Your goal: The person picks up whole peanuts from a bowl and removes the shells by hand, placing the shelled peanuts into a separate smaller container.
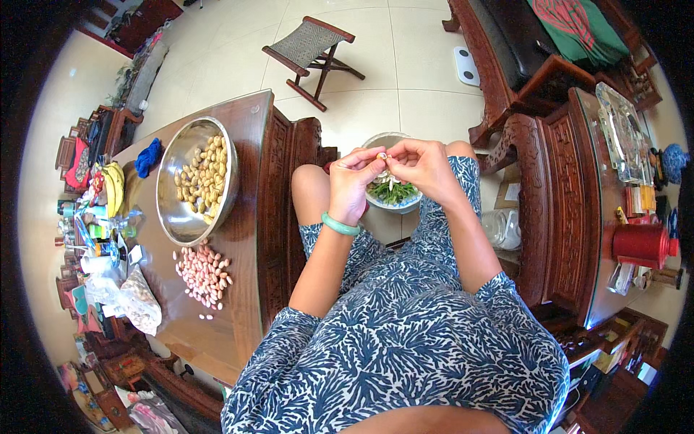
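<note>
Held up before me at knee height, my left hand (351, 178) and my right hand (420, 167) meet at the fingertips. Both pinch a small peanut (383, 156), largely hidden by the fingers. Below them a basin (386, 138) stands on the floor between my knees, with green leafy stems (393, 193) and pale peanut shells (386, 178) in it. To my left, a steel bowl (174, 214) holds unshelled peanuts (205, 171) on the glass-topped wooden table (238, 304). Beside that bowl, pink peanut kernels (203, 274) lie in a loose heap.
Bananas (113, 187), a blue cloth (147, 158) and a filled plastic bag (140, 301) lie farther left on the table. A folding stool (308, 46) stands ahead on the tiles. Right of me, a carved table (591, 260) carries a red canister (640, 246).
</note>
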A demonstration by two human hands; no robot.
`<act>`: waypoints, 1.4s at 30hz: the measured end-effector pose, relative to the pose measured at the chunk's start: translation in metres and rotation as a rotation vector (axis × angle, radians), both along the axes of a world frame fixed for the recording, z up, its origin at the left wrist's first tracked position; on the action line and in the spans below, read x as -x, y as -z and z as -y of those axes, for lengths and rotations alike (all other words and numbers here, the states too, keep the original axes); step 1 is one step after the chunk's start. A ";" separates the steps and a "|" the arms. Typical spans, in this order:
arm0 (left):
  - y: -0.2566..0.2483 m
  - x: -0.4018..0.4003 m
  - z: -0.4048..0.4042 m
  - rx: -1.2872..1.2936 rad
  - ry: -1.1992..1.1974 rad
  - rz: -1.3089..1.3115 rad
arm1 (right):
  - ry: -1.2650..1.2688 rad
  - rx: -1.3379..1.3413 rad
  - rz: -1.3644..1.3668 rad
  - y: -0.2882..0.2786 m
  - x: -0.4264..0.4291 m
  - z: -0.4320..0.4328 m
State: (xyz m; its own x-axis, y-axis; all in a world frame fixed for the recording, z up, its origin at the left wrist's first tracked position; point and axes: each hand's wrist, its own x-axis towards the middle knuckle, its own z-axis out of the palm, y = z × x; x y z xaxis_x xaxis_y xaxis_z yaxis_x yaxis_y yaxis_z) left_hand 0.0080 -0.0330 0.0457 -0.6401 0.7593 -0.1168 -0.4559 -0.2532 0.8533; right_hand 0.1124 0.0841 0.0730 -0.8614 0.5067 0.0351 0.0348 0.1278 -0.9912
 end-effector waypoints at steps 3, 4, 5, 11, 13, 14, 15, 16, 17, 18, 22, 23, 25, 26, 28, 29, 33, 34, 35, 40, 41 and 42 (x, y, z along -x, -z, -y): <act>-0.007 -0.001 0.003 0.024 0.033 -0.006 | -0.055 -0.089 -0.004 -0.006 -0.003 -0.002; -0.009 -0.003 0.003 0.024 0.028 -0.024 | -0.041 -0.084 -0.019 -0.006 -0.004 -0.001; -0.010 -0.003 0.003 0.017 0.023 -0.081 | -0.018 -0.103 -0.030 -0.008 -0.005 0.000; -0.019 -0.013 0.004 0.002 -0.081 -0.269 | 0.090 -0.149 -0.059 -0.010 -0.004 0.010; -0.022 -0.019 0.003 -0.016 -0.138 -0.280 | 0.121 -0.170 -0.075 -0.012 -0.004 0.013; -0.021 -0.022 0.001 -0.036 -0.165 -0.275 | 0.135 -0.170 -0.076 -0.011 -0.003 0.013; -0.021 -0.023 0.000 -0.035 -0.184 -0.273 | 0.148 -0.168 -0.078 -0.009 -0.001 0.013; -0.020 -0.024 -0.001 -0.034 -0.203 -0.271 | 0.161 -0.167 -0.079 -0.008 -0.001 0.013; -0.019 -0.025 -0.002 -0.033 -0.222 -0.269 | 0.168 -0.179 -0.074 -0.009 -0.001 0.014; -0.017 -0.025 -0.004 -0.047 -0.228 -0.284 | 0.176 -0.191 -0.070 -0.012 -0.001 0.013; -0.018 -0.028 -0.007 -0.041 -0.244 -0.283 | 0.215 -0.186 -0.048 -0.011 0.001 0.014; -0.017 -0.028 -0.008 -0.053 -0.250 -0.264 | 0.227 -0.182 -0.042 -0.010 0.003 0.013; -0.016 -0.028 -0.009 -0.053 -0.245 -0.258 | 0.233 -0.123 -0.090 -0.003 0.004 0.012; -0.016 -0.028 -0.009 -0.041 -0.235 -0.271 | 0.238 -0.112 -0.089 -0.002 0.004 0.012; -0.015 -0.027 -0.009 -0.027 -0.239 -0.315 | 0.240 -0.105 -0.075 -0.002 0.005 0.012; -0.012 -0.026 -0.010 -0.025 -0.249 -0.344 | 0.241 -0.110 -0.061 -0.002 0.005 0.012; -0.007 -0.027 -0.013 0.031 -0.323 -0.515 | 0.289 -0.075 -0.075 0.000 0.009 0.014; -0.005 -0.027 -0.014 0.003 -0.328 -0.505 | 0.294 -0.037 -0.046 0.002 0.010 0.014; -0.005 -0.027 -0.015 0.013 -0.306 -0.455 | 0.285 0.017 -0.065 0.006 0.011 0.012; -0.002 -0.023 -0.016 -0.019 -0.191 0.026 | 0.283 0.184 -0.095 0.022 0.017 0.007; -0.003 -0.023 -0.017 -0.030 -0.194 0.165 | 0.292 0.212 -0.103 0.024 0.019 0.008; 0.002 -0.021 -0.016 -0.041 -0.205 0.271 | 0.306 0.254 -0.150 0.020 0.020 0.010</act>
State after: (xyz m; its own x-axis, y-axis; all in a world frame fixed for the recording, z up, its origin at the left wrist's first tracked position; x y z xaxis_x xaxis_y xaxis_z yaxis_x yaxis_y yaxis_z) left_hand 0.0289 -0.0169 0.0439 -0.7298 0.6258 -0.2752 -0.6006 -0.3945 0.6955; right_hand 0.0922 0.0736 0.0530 -0.6648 0.7469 -0.0105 -0.1137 -0.1151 -0.9868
